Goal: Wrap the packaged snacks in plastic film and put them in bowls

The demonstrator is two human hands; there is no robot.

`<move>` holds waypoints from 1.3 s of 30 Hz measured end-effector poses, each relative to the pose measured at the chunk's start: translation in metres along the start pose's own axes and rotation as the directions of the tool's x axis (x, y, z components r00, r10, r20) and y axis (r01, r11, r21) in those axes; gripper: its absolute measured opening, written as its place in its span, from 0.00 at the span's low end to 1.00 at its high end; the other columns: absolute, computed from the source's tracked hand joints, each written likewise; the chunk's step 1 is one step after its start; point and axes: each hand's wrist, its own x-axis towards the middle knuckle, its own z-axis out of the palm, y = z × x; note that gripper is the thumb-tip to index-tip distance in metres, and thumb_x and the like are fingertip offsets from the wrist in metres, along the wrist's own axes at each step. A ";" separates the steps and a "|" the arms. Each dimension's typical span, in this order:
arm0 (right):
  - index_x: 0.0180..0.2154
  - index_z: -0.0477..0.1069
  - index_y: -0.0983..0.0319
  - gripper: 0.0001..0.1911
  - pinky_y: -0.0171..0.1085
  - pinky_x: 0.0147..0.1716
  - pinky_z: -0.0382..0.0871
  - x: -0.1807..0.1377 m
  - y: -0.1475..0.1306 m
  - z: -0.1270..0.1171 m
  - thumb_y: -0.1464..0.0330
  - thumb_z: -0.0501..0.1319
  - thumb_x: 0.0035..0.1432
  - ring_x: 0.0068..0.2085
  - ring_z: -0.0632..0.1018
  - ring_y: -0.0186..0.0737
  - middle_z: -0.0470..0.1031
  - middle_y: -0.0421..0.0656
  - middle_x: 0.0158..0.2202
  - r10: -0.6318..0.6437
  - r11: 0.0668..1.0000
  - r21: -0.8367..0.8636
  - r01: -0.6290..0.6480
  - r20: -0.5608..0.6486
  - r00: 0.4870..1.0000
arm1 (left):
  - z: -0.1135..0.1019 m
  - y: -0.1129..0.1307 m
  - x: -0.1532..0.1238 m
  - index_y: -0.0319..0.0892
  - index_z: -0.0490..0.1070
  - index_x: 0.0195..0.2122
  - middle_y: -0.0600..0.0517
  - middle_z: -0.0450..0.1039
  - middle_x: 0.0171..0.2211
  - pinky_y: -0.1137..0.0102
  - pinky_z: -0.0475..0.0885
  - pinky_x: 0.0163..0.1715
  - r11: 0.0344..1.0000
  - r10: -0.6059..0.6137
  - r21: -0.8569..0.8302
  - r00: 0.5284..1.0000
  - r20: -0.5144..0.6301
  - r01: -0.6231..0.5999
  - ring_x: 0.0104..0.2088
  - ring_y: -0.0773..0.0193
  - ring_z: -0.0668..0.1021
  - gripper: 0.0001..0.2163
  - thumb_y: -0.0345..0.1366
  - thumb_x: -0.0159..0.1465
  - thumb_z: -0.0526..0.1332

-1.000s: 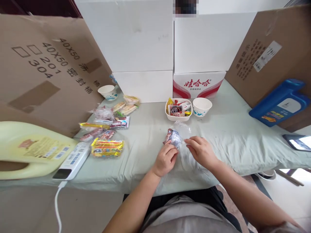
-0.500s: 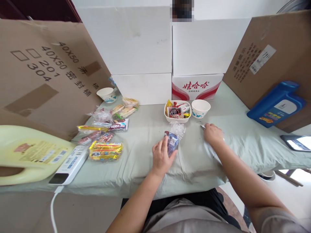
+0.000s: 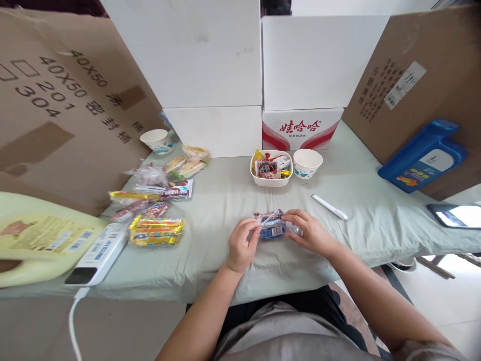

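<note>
A small blue and dark-red snack pack (image 3: 272,230) with clear plastic wrap lies on the cloth between my hands. My left hand (image 3: 242,244) is closed, pinching the pack's clear wrap at its left end between thumb and fingers. At the other end, my right hand (image 3: 311,232) has its fingers and thumb curled around the pack and the loose wrap. A slim white utility knife (image 3: 329,206) rests on the cloth, just beyond my right hand and touched by neither hand.
Behind the pack stand a white bowl of snacks (image 3: 270,182) and a paper cup (image 3: 307,164). Several wrapped snacks (image 3: 157,231) lie to the left, near a white power strip (image 3: 101,253). A blue bottle (image 3: 421,158) and a phone (image 3: 454,215) are on the right. Boxes enclose the back.
My right hand has let go of the white utility knife and moved left to the snack pack. The pack has been turned sideways, and my left hand now pinches its wrap.
</note>
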 end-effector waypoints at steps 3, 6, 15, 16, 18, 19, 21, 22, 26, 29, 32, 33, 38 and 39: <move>0.40 0.72 0.59 0.11 0.38 0.35 0.72 0.001 0.009 0.002 0.63 0.52 0.65 0.35 0.77 0.39 0.77 0.44 0.35 0.280 0.959 0.086 -0.271 -0.120 0.952 | -0.001 -0.013 -0.002 0.42 0.70 0.38 0.51 0.73 0.34 0.70 0.73 0.37 0.973 -0.229 -0.075 0.957 -0.176 0.219 0.35 0.65 0.76 0.04 0.36 0.64 0.61; 0.39 0.71 0.59 0.11 0.39 0.31 0.70 0.002 0.024 -0.001 0.62 0.54 0.61 0.30 0.77 0.40 0.76 0.41 0.28 0.551 0.830 0.067 -0.554 -0.248 0.797 | -0.003 -0.032 -0.002 0.42 0.68 0.39 0.52 0.70 0.33 0.72 0.71 0.35 0.885 -0.466 -0.215 0.801 -0.375 0.414 0.32 0.67 0.74 0.09 0.39 0.62 0.63; 0.40 0.70 0.59 0.06 0.39 0.37 0.71 -0.004 -0.005 -0.014 0.68 0.55 0.63 0.36 0.77 0.39 0.77 0.43 0.33 -0.031 0.994 -0.107 -0.007 -0.342 0.939 | -0.006 -0.006 -0.001 0.43 0.66 0.40 0.51 0.70 0.34 0.66 0.70 0.39 0.993 0.100 0.082 0.969 -0.226 -0.083 0.37 0.63 0.74 0.06 0.29 0.63 0.57; 0.41 0.70 0.58 0.06 0.38 0.36 0.72 -0.001 -0.010 -0.013 0.69 0.55 0.64 0.35 0.77 0.38 0.77 0.43 0.34 -0.078 0.996 -0.067 0.064 -0.221 0.972 | -0.004 0.001 -0.001 0.43 0.67 0.41 0.50 0.71 0.34 0.65 0.70 0.40 0.975 0.205 0.107 0.974 -0.101 -0.194 0.37 0.62 0.75 0.07 0.28 0.62 0.57; 0.43 0.70 0.59 0.09 0.40 0.40 0.73 0.008 -0.014 -0.009 0.68 0.52 0.66 0.40 0.78 0.40 0.78 0.45 0.37 -0.089 0.996 -0.031 0.087 -0.073 0.993 | 0.001 0.010 0.001 0.43 0.68 0.46 0.47 0.75 0.39 0.62 0.68 0.45 0.936 0.290 0.172 0.950 0.112 -0.306 0.42 0.59 0.76 0.11 0.27 0.63 0.56; 0.44 0.70 0.59 0.11 0.42 0.44 0.73 0.013 -0.013 -0.007 0.69 0.50 0.67 0.45 0.78 0.42 0.78 0.46 0.41 -0.059 0.997 -0.046 0.056 -0.059 0.997 | 0.004 0.012 0.003 0.43 0.67 0.50 0.45 0.75 0.43 0.59 0.66 0.49 0.925 0.269 0.224 0.946 0.183 -0.306 0.47 0.56 0.76 0.14 0.28 0.64 0.55; 0.47 0.71 0.60 0.15 0.47 0.51 0.70 0.022 -0.007 -0.002 0.69 0.48 0.67 0.51 0.75 0.45 0.77 0.48 0.48 0.029 0.995 -0.093 -0.035 -0.065 0.997 | 0.008 0.011 0.006 0.41 0.64 0.57 0.42 0.73 0.51 0.53 0.59 0.56 0.911 0.164 0.331 0.954 0.252 -0.244 0.56 0.51 0.71 0.18 0.31 0.66 0.54; 0.48 0.71 0.60 0.15 0.49 0.52 0.70 0.026 -0.004 0.000 0.70 0.48 0.67 0.53 0.75 0.46 0.76 0.49 0.49 0.069 0.991 -0.108 -0.074 -0.057 0.996 | 0.010 0.010 0.007 0.40 0.63 0.59 0.41 0.72 0.52 0.51 0.56 0.58 0.906 0.121 0.365 0.957 0.263 -0.215 0.57 0.50 0.70 0.18 0.32 0.67 0.53; 0.48 0.72 0.59 0.13 0.47 0.49 0.71 0.036 -0.002 0.002 0.68 0.53 0.65 0.47 0.77 0.45 0.78 0.47 0.44 0.134 0.989 -0.073 -0.132 0.031 0.990 | 0.006 0.011 0.005 0.44 0.73 0.44 0.50 0.75 0.35 0.53 0.56 0.58 0.887 0.174 0.397 0.966 0.189 -0.237 0.44 0.58 0.76 0.09 0.30 0.65 0.57; 0.51 0.70 0.60 0.16 0.46 0.51 0.69 0.041 -0.009 0.002 0.65 0.59 0.62 0.50 0.75 0.45 0.76 0.47 0.48 0.114 0.993 -0.042 -0.110 0.129 0.985 | -0.002 0.024 -0.008 0.44 0.73 0.36 0.54 0.72 0.27 0.56 0.60 0.54 0.860 0.301 0.365 0.932 0.205 -0.358 0.36 0.62 0.75 0.07 0.27 0.63 0.58; 0.59 0.63 0.62 0.34 0.50 0.53 0.66 0.045 -0.015 0.004 0.58 0.67 0.53 0.55 0.72 0.52 0.71 0.53 0.56 0.144 0.986 -0.121 -0.113 0.279 0.950 | -0.010 0.043 -0.025 0.42 0.72 0.33 0.54 0.69 0.23 0.62 0.67 0.43 0.856 0.314 0.245 0.834 0.453 -0.456 0.30 0.63 0.73 0.05 0.29 0.63 0.58; 0.61 0.61 0.63 0.42 0.53 0.54 0.64 0.047 -0.016 0.006 0.56 0.70 0.49 0.55 0.70 0.56 0.69 0.54 0.57 0.164 0.979 -0.165 -0.116 0.320 0.933 | -0.012 0.050 -0.029 0.42 0.72 0.32 0.53 0.68 0.22 0.64 0.69 0.38 0.869 0.282 0.212 0.799 0.531 -0.447 0.28 0.63 0.72 0.05 0.32 0.64 0.58; 0.64 0.54 0.67 0.56 0.56 0.53 0.62 0.054 -0.021 0.017 0.54 0.74 0.39 0.54 0.70 0.61 0.69 0.58 0.53 0.206 0.947 -0.307 -0.089 0.372 0.905 | -0.023 0.061 -0.018 0.42 0.71 0.35 0.51 0.72 0.27 0.66 0.70 0.32 0.957 0.104 0.185 0.859 0.501 -0.224 0.29 0.62 0.75 0.07 0.37 0.66 0.56; 0.64 0.55 0.67 0.54 0.54 0.52 0.63 0.055 -0.023 0.018 0.55 0.74 0.39 0.53 0.70 0.59 0.69 0.57 0.52 0.190 0.951 -0.300 -0.078 0.367 0.911 | -0.023 0.057 -0.011 0.42 0.70 0.37 0.49 0.73 0.30 0.66 0.71 0.34 0.961 0.070 0.212 0.899 0.431 -0.177 0.32 0.61 0.76 0.06 0.34 0.67 0.54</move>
